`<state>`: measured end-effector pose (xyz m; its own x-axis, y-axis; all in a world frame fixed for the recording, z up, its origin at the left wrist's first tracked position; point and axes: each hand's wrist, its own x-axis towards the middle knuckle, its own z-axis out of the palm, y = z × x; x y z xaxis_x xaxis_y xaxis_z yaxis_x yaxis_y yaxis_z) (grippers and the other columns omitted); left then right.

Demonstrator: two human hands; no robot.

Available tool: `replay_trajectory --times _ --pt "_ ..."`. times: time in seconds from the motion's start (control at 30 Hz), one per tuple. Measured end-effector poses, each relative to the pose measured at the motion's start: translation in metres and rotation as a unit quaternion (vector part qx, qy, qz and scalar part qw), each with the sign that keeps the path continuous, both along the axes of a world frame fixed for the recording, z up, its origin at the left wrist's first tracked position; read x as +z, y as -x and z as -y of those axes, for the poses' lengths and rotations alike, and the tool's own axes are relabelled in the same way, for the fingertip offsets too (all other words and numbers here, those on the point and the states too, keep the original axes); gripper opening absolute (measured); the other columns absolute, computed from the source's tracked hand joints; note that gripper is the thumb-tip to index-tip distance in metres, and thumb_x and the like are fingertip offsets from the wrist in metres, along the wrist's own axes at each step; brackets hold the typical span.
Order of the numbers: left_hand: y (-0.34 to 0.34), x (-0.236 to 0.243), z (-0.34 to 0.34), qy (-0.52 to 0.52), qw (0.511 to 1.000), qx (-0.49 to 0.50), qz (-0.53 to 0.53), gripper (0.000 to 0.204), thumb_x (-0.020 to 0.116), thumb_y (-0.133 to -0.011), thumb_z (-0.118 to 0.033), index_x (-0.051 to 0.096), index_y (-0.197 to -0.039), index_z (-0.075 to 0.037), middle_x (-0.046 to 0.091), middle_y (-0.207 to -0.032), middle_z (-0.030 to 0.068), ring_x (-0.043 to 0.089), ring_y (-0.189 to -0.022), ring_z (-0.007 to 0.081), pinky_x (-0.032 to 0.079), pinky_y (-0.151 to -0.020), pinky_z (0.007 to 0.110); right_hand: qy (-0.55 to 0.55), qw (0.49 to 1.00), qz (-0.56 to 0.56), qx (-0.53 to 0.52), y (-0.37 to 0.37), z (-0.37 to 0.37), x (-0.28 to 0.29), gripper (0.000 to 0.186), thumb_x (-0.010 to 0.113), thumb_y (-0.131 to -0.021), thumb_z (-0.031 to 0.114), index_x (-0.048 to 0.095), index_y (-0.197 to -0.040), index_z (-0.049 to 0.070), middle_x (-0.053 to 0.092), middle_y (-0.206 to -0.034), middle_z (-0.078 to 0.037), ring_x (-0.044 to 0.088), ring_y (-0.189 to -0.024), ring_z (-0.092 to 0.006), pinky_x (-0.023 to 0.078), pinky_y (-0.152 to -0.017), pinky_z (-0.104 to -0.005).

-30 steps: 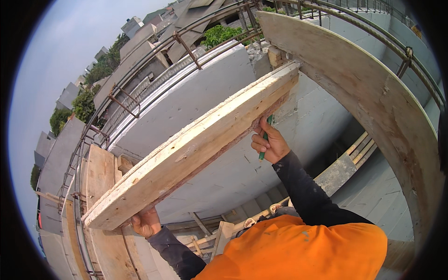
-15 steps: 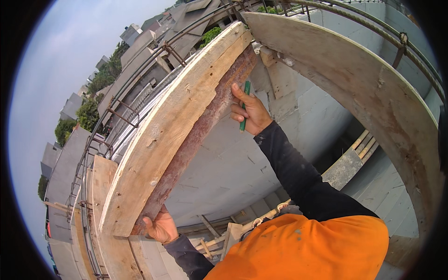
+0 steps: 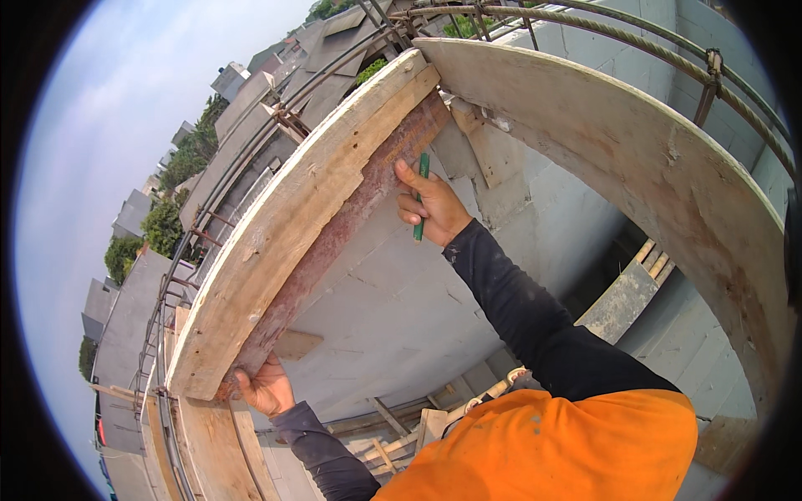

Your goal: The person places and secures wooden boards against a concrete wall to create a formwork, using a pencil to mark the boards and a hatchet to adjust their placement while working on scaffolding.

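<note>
A long wooden formwork board, pale and nail-marked with a reddish lower face, slants from lower left to upper centre. My left hand grips its lower end, thumb up. My right hand is at the upper part, thumb against the reddish face, with a green pencil held in its curled fingers. The board's top end meets, or lies very near, a curved plywood panel that sweeps down the right side. Some fingertips are hidden behind the board.
Steel rebar cages arc along the top and left. Grey block walls drop below the board, with bamboo and timber supports lower down. More planks stand at lower left. Rooftops and trees lie beyond.
The board has turned steeper, its upper end moving up and left to the panel's top, showing more reddish face. My right hand moved up and left with it, still holding the pencil.
</note>
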<state>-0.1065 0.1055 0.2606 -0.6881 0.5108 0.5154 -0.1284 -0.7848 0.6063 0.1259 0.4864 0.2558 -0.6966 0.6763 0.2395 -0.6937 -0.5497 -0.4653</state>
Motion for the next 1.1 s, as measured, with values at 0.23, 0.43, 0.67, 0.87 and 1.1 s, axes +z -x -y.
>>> replay_trajectory --times 0.23,0.43,0.67,0.87,1.1 --pt "0.026 0.002 -0.003 -0.007 1.000 0.011 0.003 0.074 0.080 -0.091 -0.027 0.044 -0.152 -0.004 0.050 -0.154 0.0132 0.048 -0.142 0.0289 0.036 -0.122 0.050 -0.002 1.000 -0.009 -0.006 0.003 -0.002 0.004 0.037 0.075 -0.097 0.037 0.045 -0.089 0.018 0.045 -0.085 0.005 0.033 -0.053 -0.0036 0.032 -0.046 -0.0224" --pt "0.033 0.005 -0.007 -0.016 1.000 -0.015 -0.002 0.072 0.078 -0.093 -0.024 0.043 -0.152 -0.003 0.048 -0.156 0.0145 0.045 -0.144 0.0298 0.033 -0.125 0.049 -0.001 1.000 -0.024 -0.011 0.008 -0.007 0.001 0.041 0.077 -0.096 0.036 0.042 -0.088 0.019 0.045 -0.085 0.005 0.033 -0.053 -0.0039 0.032 -0.046 -0.0229" --pt "0.037 0.008 -0.017 -0.026 0.999 -0.045 0.010 0.071 0.077 -0.093 -0.022 0.043 -0.153 -0.005 0.048 -0.156 0.0140 0.044 -0.145 0.0309 0.033 -0.124 0.052 -0.005 0.999 -0.028 -0.029 0.012 -0.012 0.002 0.041 0.078 -0.096 0.036 0.041 -0.083 0.021 0.045 -0.085 0.005 0.033 -0.053 -0.0044 0.032 -0.045 -0.0235" --pt "0.026 0.013 0.010 0.000 1.000 0.001 0.000 0.070 0.077 -0.093 -0.025 0.043 -0.152 -0.005 0.048 -0.155 0.0149 0.046 -0.143 0.0318 0.038 -0.121 0.052 0.012 0.999 -0.034 0.023 0.029 0.005 0.002 0.032 0.076 -0.097 0.036 0.051 -0.090 0.018 0.044 -0.080 0.005 0.033 -0.053 -0.0049 0.031 -0.046 -0.0233" --pt "-0.006 0.024 -0.021 -0.013 0.999 -0.001 0.038 0.057 0.078 -0.092 -0.016 0.053 -0.143 -0.008 0.062 -0.139 0.0087 0.056 -0.133 0.0279 0.045 -0.111 0.051 -0.076 0.994 -0.073 0.029 0.006 -0.021 -0.013 0.020 0.061 -0.106 0.033 0.071 -0.105 0.014 0.056 -0.081 0.003 0.031 -0.046 -0.0058 0.032 -0.041 -0.0225"
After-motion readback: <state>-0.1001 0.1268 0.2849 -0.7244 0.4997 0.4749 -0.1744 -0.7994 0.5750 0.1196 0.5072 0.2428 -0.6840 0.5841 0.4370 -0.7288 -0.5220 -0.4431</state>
